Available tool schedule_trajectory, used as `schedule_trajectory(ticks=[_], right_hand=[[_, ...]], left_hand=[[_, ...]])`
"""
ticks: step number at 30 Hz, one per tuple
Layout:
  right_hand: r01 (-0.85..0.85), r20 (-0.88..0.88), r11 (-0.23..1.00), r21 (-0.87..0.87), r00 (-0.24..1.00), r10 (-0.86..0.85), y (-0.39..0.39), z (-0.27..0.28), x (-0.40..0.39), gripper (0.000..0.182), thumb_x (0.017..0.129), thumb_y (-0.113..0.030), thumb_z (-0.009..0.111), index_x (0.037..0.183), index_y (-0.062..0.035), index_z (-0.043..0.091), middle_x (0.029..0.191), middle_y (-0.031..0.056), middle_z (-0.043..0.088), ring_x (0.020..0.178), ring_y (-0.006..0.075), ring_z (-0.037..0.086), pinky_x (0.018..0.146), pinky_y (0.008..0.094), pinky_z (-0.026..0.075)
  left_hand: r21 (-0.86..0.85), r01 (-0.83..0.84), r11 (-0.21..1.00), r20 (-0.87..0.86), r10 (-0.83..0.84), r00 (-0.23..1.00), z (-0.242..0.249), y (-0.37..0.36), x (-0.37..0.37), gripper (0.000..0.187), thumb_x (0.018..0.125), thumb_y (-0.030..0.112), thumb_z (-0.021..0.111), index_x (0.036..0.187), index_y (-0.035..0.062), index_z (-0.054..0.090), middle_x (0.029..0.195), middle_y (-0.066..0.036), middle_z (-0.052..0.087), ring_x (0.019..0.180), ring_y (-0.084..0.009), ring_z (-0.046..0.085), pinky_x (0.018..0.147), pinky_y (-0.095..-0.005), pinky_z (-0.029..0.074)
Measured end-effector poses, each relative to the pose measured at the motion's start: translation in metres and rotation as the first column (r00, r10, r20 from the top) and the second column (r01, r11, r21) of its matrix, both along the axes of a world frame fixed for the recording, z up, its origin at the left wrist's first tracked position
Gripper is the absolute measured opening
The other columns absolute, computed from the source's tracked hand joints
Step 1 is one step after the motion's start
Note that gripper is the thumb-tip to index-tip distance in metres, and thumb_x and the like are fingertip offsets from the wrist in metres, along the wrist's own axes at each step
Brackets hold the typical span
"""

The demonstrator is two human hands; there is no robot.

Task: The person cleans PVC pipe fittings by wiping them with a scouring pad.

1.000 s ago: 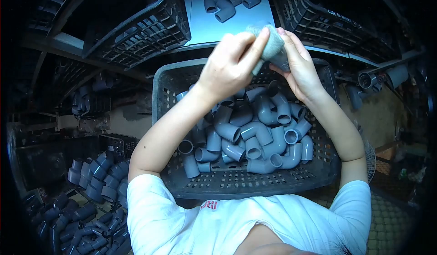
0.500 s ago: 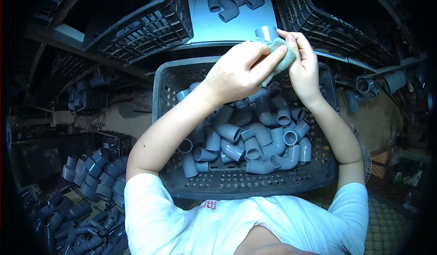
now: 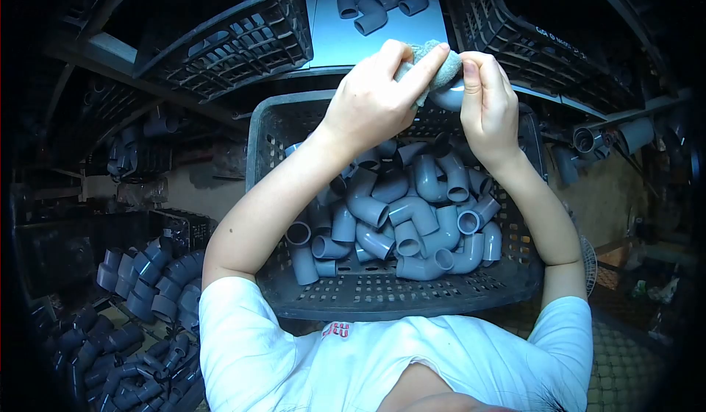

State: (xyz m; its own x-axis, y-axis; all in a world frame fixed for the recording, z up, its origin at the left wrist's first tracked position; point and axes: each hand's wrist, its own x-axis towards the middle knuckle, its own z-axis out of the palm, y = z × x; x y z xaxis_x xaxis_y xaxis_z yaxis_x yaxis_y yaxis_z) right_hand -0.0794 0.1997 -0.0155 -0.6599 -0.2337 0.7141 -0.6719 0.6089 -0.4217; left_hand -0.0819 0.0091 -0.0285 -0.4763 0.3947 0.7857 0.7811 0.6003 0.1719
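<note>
My left hand [image 3: 375, 99] presses a grey-green cloth [image 3: 441, 62] against a grey pipe elbow [image 3: 448, 97] that my right hand [image 3: 487, 107] holds. Both hands are raised over the far rim of a dark plastic crate [image 3: 382, 298] resting against my lap. The crate holds several grey PVC elbow fittings [image 3: 401, 221] in a loose pile. Most of the held elbow is hidden by the cloth and my fingers.
A grey shelf surface [image 3: 331, 33] beyond the hands carries a few more elbows [image 3: 375, 4]. Empty dark crates sit at upper left [image 3: 220, 37] and upper right [image 3: 544, 37]. Heaps of grey fittings [image 3: 140, 287] lie on the floor at the lower left.
The cloth has slid up and over the top of the elbow, which the right hand has turned; half a second ago its open end stood clear above the cloth.
</note>
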Motion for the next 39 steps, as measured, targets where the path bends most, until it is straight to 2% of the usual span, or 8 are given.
schedule_trajectory(ticks=[3, 8, 11, 17, 22, 27, 35, 39], right_hand=[[0.045, -0.084, 0.998, 0.048, 0.996, -0.041, 0.003, 0.001, -0.004, 0.012, 0.103, -0.01, 0.053, 0.105, 0.0, 0.06, 0.089, 0.0164, 0.065, 0.079, 0.0331, 0.062, 0.07, 0.0417, 0.05], [0.081, 0.247, 0.979, -0.185, 0.968, -0.033, 0.012, -0.003, -0.005, 0.019, 0.106, -0.017, 0.053, 0.115, -0.001, 0.055, 0.09, 0.0127, 0.066, 0.084, 0.0215, 0.066, 0.071, 0.0324, 0.05], [0.006, 0.521, 0.792, -0.611, 0.756, 0.397, 0.012, -0.012, -0.011, 0.041, 0.104, -0.033, 0.061, 0.127, -0.0025, 0.047, 0.102, 0.0067, 0.066, 0.094, 0.0078, 0.059, 0.081, 0.0237, 0.047], [-0.084, 0.498, 0.69, -0.719, 0.63, 0.595, 0.001, 0.005, 0.0, 0.059, 0.097, -0.033, 0.071, 0.135, 0.0003, 0.041, 0.114, 0.0125, 0.065, 0.103, 0.0106, 0.059, 0.088, 0.0242, 0.047], [-0.023, 0.536, 0.754, -0.656, 0.69, 0.487, 0.001, -0.001, 0.0, 0.045, 0.11, -0.041, 0.042, 0.129, -0.0018, 0.054, 0.107, -0.0012, 0.059, 0.1, 0.0055, 0.052, 0.091, 0.0218, 0.042], [-0.034, 0.617, 0.78, -0.625, 0.591, 0.52, 0.001, -0.005, 0.004, 0.046, 0.11, -0.043, 0.04, 0.131, -0.004, 0.053, 0.105, -0.0008, 0.056, 0.098, 0.0035, 0.05, 0.088, 0.0218, 0.042], [0.201, 0.606, 0.604, -0.771, 0.526, 0.597, -0.006, 0.002, 0.009, 0.048, 0.111, -0.044, 0.033, 0.14, -0.0085, 0.048, 0.128, 0.0059, 0.057, 0.123, 0.013, 0.054, 0.109, 0.0329, 0.042], [0.226, 0.5, 0.447, -0.865, 0.334, 0.799, 0.004, 0.003, -0.001, 0.044, 0.111, -0.043, 0.035, 0.139, -0.0114, 0.05, 0.129, 0.0058, 0.058, 0.121, 0.0152, 0.057, 0.106, 0.04, 0.046]], left_hand=[[-0.017, -0.049, 0.999, 0.059, 0.05, 0.997, -0.005, 0.007, 0.008, 0.076, 0.068, -0.004, 0.069, 0.141, 0.0136, 0.059, 0.1, -0.011, 0.059, 0.071, -0.0252, 0.065, 0.063, -0.0347, 0.056], [-0.018, 0.065, 0.998, 0.13, -0.062, 0.99, -0.008, 0.012, 0.018, 0.078, 0.069, -0.005, 0.069, 0.144, 0.0136, 0.056, 0.101, -0.012, 0.06, 0.075, -0.0256, 0.065, 0.066, -0.0354, 0.057], [0.11, 0.014, 0.994, 0.109, -0.026, 0.994, -0.009, 0.006, 0.006, 0.084, 0.066, -0.007, 0.066, 0.146, 0.0079, 0.05, 0.11, -0.016, 0.058, 0.079, -0.0315, 0.067, 0.069, -0.0366, 0.059], [0.108, 0.056, 0.993, 0.086, -0.065, 0.994, -0.004, 0.003, 0.008, 0.085, 0.065, -0.006, 0.067, 0.147, 0.0023, 0.047, 0.111, -0.017, 0.058, 0.084, -0.0312, 0.068, 0.071, -0.0365, 0.06], [-0.004, 0.038, 0.999, -0.023, -0.038, 0.999, -0.004, 0.007, 0.003, 0.078, 0.069, -0.004, 0.066, 0.144, -0.0035, 0.048, 0.109, -0.016, 0.059, 0.085, -0.0285, 0.067, 0.07, -0.0325, 0.06], [-0.013, -0.141, 0.99, 0.05, 0.141, 0.989, 0.002, 0.006, 0.004, 0.067, 0.074, -0.004, 0.063, 0.14, -0.0037, 0.053, 0.104, -0.014, 0.06, 0.084, -0.0254, 0.067, 0.069, -0.0305, 0.059], [-0.075, -0.07, 0.995, -0.119, 0.061, 0.991, -0.001, 0.016, 0.003, 0.066, 0.078, 0.0, 0.067, 0.142, -0.0009, 0.053, 0.111, -0.014, 0.058, 0.091, -0.0256, 0.066, 0.074, -0.0321, 0.058], [-0.085, -0.101, 0.991, -0.076, 0.094, 0.993, -0.002, 0.009, -0.004, 0.068, 0.075, 0.003, 0.068, 0.141, 0.0001, 0.055, 0.102, -0.012, 0.06, 0.078, -0.0233, 0.067, 0.065, -0.0314, 0.057]])
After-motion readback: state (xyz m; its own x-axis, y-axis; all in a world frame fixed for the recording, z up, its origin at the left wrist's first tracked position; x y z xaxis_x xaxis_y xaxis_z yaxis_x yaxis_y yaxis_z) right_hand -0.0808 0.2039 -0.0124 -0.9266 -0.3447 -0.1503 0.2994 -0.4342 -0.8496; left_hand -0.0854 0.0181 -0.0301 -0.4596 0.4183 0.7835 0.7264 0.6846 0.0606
